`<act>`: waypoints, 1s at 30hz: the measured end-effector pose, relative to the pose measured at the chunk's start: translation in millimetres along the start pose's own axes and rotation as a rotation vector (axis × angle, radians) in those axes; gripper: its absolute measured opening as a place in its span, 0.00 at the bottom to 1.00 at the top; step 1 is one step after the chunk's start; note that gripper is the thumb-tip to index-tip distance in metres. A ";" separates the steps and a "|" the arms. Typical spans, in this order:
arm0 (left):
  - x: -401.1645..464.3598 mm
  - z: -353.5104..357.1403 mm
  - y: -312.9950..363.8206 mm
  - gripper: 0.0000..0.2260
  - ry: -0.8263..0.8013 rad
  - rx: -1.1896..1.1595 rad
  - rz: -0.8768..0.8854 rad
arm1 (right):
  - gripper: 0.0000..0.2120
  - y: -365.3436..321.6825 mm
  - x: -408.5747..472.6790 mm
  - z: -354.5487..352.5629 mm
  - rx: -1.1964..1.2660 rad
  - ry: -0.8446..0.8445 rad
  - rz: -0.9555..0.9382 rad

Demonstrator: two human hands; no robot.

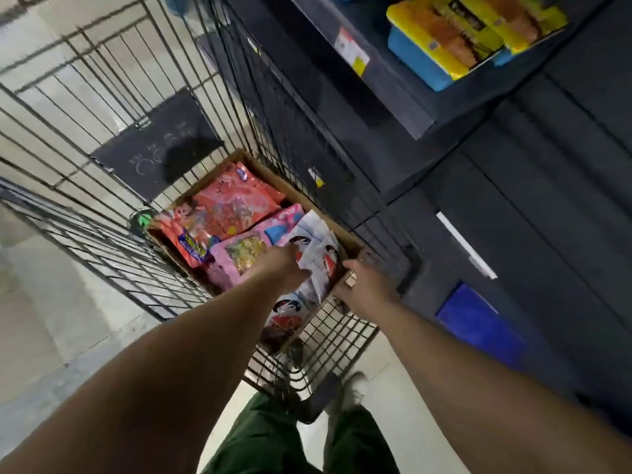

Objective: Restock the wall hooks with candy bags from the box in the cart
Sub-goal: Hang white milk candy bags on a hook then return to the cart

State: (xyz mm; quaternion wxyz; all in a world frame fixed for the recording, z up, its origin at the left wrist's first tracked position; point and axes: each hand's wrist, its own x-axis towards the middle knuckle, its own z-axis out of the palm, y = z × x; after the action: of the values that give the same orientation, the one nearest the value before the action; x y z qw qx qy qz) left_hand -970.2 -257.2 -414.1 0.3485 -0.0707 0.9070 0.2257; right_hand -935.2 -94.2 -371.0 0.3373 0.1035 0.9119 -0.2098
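Left hand [285, 265] grips white candy bag [316, 249] in box [270, 172]; right hand [364, 285] holds box edge.

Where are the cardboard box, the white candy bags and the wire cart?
cardboard box [273, 176]: head view, far right rim.
white candy bags [316, 246]: head view, front of the top bag.
wire cart [113, 97]: head view, far wire wall.

Head camera looks steeply down into the wire cart [113, 213], close.
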 end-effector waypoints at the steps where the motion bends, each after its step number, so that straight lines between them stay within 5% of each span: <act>1: 8.3 4.2 -0.7 0.27 -0.013 -0.014 0.001 | 0.21 0.3 4.3 4.5 0.013 -0.007 0.015; 14: 85.7 52.4 4.5 0.19 -0.081 -0.322 -0.165 | 0.23 25.0 44.3 39.6 0.182 0.010 0.201; 21: 56.3 4.0 -12.4 0.13 -0.511 -0.869 -0.289 | 0.18 14.7 56.5 46.4 0.662 0.108 0.461; 26: 35.3 -11.4 -42.9 0.17 -0.774 -1.256 -0.270 | 0.22 6.1 66.8 47.0 1.372 -0.106 0.651; 30: 49.0 5.1 -59.3 0.18 -0.818 -0.894 -0.189 | 0.22 9.3 74.0 48.7 1.450 -0.016 0.630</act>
State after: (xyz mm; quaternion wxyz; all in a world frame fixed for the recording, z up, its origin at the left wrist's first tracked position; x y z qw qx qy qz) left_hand -986.8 -306.1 -471.3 0.6235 -0.1978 0.5071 0.5612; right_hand -959.8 -104.5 -455.9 0.2357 0.5492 0.4731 -0.6473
